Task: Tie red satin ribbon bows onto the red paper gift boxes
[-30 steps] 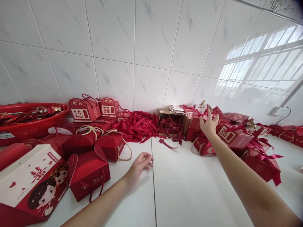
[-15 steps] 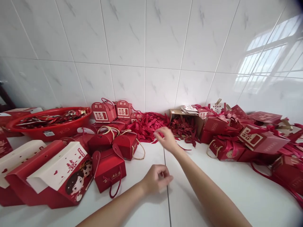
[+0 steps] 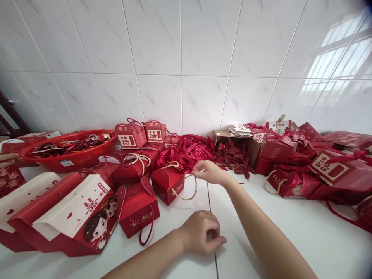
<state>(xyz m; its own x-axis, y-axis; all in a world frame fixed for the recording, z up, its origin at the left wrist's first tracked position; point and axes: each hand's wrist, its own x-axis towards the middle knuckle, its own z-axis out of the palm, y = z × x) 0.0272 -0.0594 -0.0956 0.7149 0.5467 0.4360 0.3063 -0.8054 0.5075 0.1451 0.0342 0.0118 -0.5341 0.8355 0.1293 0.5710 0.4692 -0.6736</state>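
My right hand [image 3: 210, 172] reaches forward, its thumb and fingers pinched on the twisted rope handle [image 3: 195, 190] of a small red gift box [image 3: 167, 184]. That box stands on the white table, its handle loop pulled out to the right. Nearer to me, my left hand [image 3: 202, 232] rests low over the table with its fingers loosely curled and nothing visible in them. To its left is another red gift box [image 3: 138, 211] with a dark red cord handle. Behind my right hand lies a heap of red ribbons [image 3: 188, 151].
Large white-and-red boxes [image 3: 72, 209] with cartoon figures stand at the left. A red basin [image 3: 75, 159] holds shiny packets. An open cardboard box [image 3: 255, 151] contains dark red pieces. More red boxes [image 3: 334, 168] are piled at the right. A tiled wall [image 3: 203, 58] rises behind.
My right hand has taken the rope handle, and its box has turned and shifted slightly toward me. My left hand has moved slightly right and down. The whole view has shifted slightly.
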